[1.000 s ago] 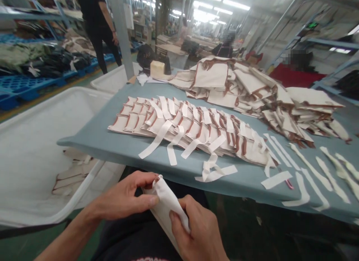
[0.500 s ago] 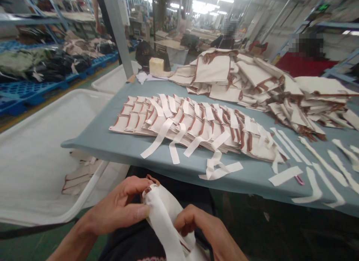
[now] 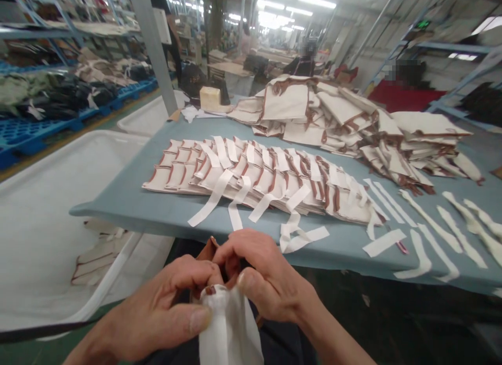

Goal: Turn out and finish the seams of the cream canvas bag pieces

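A white cloth piece with brown edging (image 3: 231,328) hangs below my two hands, low in the middle of the view. My left hand (image 3: 168,302) pinches its upper left edge, thumb on the white fabric. Bent over the top edge is my right hand (image 3: 262,276), its fingers closed on the cloth near the brown trim. The fingertips of both hands almost meet, and folds hide part of them. Beyond them, overlapping cream pieces with brown edges (image 3: 235,171) lie in rows on the blue-grey table (image 3: 117,208), with white strips (image 3: 212,197) across them.
A heap of cream, brown-edged pieces (image 3: 286,101) covers the table's back. Loose strips (image 3: 431,250) and a small pink tool (image 3: 402,247) lie to the right. At the left stands a white bin (image 3: 47,197) with cloth pieces inside. A person (image 3: 306,61) is in the background.
My right hand has moved up and left from the side of the cloth to its top edge, beside my left hand. The cloth now hangs more upright, and the view has shifted slightly right.
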Motion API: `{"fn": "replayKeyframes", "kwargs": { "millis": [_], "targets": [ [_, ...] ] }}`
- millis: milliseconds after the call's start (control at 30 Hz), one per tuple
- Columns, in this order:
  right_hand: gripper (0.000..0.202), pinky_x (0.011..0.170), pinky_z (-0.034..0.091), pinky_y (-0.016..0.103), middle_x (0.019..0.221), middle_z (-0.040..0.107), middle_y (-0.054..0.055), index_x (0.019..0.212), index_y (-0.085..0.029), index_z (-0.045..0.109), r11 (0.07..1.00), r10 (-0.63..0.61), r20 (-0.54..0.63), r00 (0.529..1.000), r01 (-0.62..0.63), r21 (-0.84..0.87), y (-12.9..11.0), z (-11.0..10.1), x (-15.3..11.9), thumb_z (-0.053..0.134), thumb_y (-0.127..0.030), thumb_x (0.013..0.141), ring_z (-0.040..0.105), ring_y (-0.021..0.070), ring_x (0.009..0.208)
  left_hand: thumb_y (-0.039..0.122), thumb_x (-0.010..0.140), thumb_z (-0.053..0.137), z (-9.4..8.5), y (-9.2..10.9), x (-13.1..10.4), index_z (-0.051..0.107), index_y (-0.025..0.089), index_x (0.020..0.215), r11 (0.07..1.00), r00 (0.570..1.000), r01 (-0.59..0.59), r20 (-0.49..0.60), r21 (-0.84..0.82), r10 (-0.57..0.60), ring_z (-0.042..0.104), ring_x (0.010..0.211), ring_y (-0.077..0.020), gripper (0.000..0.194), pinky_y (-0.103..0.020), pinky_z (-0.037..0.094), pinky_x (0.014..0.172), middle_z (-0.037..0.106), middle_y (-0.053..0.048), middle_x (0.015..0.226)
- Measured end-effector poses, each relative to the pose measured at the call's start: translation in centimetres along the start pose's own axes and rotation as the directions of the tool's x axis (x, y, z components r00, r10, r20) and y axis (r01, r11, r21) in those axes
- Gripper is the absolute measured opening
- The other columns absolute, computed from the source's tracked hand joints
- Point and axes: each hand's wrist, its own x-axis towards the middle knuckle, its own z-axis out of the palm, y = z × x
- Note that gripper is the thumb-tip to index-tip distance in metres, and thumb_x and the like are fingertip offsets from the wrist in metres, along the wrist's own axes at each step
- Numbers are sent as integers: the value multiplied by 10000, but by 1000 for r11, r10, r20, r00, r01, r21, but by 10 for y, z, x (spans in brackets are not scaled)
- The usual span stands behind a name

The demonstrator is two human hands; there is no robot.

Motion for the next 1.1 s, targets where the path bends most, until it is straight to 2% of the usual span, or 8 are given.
{"fn": "replayKeyframes", "kwargs": {
  "millis": [100, 233, 400, 467, 533, 700, 900, 1100],
  "targets": [
    [731, 676, 414, 290, 657, 608, -17, 745, -212, 590, 996, -38, 39, 999, 41, -80, 0, 2, -1, 368, -819, 1087, 514, 128, 593, 392, 910, 737, -3, 6, -5, 681, 210, 815, 996, 998, 59, -20, 66, -57, 562, 825, -161, 213, -202, 420, 725, 649, 43, 844],
    [679, 624, 346, 268, 589, 477, -63, 659, -226, 447, 989, 36, 78, 996, -25, -146, -8, 4, -7, 600, -807, 977, 386, 95, 541, 393, 882, 683, -2, 17, -5, 721, 215, 817, 996, 998, 60, -16, 62, -59, 603, 809, -166, 193, -202, 457, 724, 705, 31, 833],
    [430, 617, 305, 256, 614, 483, -77, 679, -218, 480, 974, 108, 98, 989, -86, -208, -22, 3, -9, 778, -448, 887, 424, 91, 579, 399, 906, 649, 5, 18, -11, 737, 222, 797, 987, 992, 36, -125, 154, -17, 650, 795, -183, 225, -222, 486, 714, 732, 12, 801],
    [323, 631, 319, 254, 617, 487, -83, 692, -218, 495, 968, 139, 109, 984, -111, -227, -25, 3, -9, 767, -322, 832, 428, 90, 583, 401, 935, 626, 8, 19, -14, 752, 230, 832, 975, 982, 57, -186, 213, -17, 676, 821, -191, 237, -233, 503, 734, 756, 7, 829],
    [262, 642, 326, 260, 617, 483, -86, 699, -219, 498, 963, 153, 113, 982, -122, -240, -27, 2, -8, 739, -261, 794, 423, 92, 585, 378, 950, 603, 11, 23, -16, 755, 239, 844, 956, 977, 86, -209, 279, -27, 685, 812, -187, 231, -237, 509, 737, 767, 16, 828],
    [236, 618, 292, 264, 609, 455, -93, 682, -213, 478, 970, 145, 116, 983, -118, -212, -28, 3, -8, 699, -213, 765, 389, 86, 572, 293, 913, 596, 13, 35, -17, 722, 255, 787, 911, 979, 84, -205, 403, 1, 666, 741, -162, 182, -241, 475, 697, 745, 54, 737],
    [181, 579, 282, 245, 610, 468, -98, 699, -203, 537, 975, 200, 150, 968, -181, -133, -28, -1, -8, 694, -214, 787, 401, 67, 530, 230, 869, 613, 14, 35, -15, 686, 255, 760, 842, 970, 97, -239, 531, 39, 618, 687, -140, 134, -256, 432, 674, 687, 72, 695],
    [185, 586, 292, 252, 580, 466, -101, 680, -201, 558, 954, 292, 184, 939, -273, -120, -30, -6, -7, 708, -230, 785, 393, 74, 524, 240, 937, 609, 14, 37, -12, 702, 252, 801, 848, 976, 104, -218, 519, 14, 633, 660, -127, 166, -245, 445, 644, 701, 73, 711]
  ]
}}
